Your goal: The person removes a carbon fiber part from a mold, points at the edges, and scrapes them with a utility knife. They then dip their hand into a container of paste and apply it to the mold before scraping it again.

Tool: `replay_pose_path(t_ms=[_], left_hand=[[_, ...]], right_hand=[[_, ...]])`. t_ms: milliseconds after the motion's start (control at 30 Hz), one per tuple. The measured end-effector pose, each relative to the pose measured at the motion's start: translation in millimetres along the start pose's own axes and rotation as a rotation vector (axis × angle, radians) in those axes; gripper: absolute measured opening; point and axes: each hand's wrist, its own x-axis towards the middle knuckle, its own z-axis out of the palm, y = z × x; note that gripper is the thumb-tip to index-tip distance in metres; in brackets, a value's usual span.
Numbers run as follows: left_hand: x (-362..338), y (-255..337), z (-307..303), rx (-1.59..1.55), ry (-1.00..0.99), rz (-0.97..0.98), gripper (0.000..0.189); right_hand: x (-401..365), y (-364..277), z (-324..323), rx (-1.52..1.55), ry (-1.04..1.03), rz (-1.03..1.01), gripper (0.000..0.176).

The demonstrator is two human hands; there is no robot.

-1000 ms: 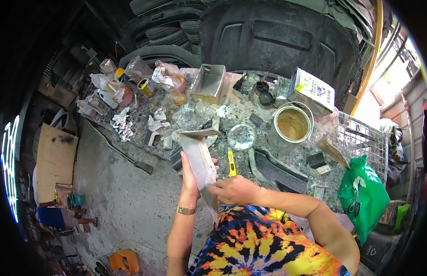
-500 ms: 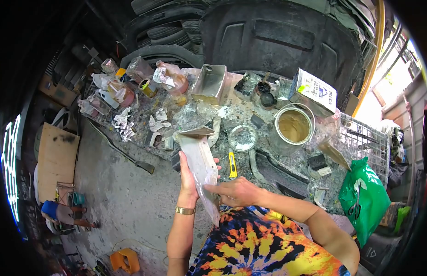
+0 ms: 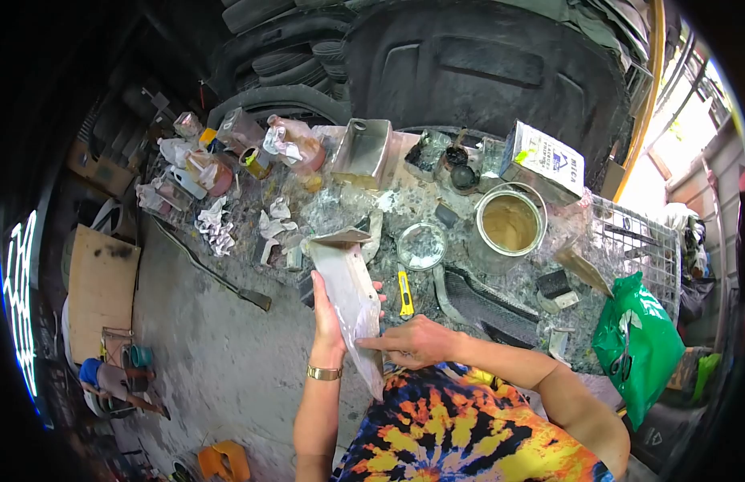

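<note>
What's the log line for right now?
left hand: holding panel | right hand: finger at panel | yellow cutter: on bench | open can: on bench

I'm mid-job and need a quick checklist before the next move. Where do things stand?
1. Left hand gripping the grey panel: ok.
2. Right hand free of tools: ok, index finger extended to the panel.
3. Panel's lower end clear of the shirt: cannot tell, they overlap in view.
4. Yellow utility knife out of both hands: ok, on the bench.
5. Knife blade retracted: cannot tell, too small.
6. Large round tin covered: not ok, open.
</note>
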Motion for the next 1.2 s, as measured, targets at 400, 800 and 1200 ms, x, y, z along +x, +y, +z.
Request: replay_pose_path(t_ms=[400, 800, 1200], left_hand=[[-3.9, 5.6, 5.2, -0.057, -0.056, 0.0, 0.093], [-7.8, 5.3, 9.6, -0.028, -0.037, 0.024, 0.091], [-10.6, 4.4, 4.2, -0.038, -0.046, 0.018, 0.093]], right_hand=[[2.5, 11.9, 0.5, -0.098, 0.149, 0.142, 0.067], [9.7, 20.5, -1.3, -0.191, 0.18, 0.271, 0.063], [4.5, 13.1, -5.5, -0.12, 0.097, 0.166, 0.068]])
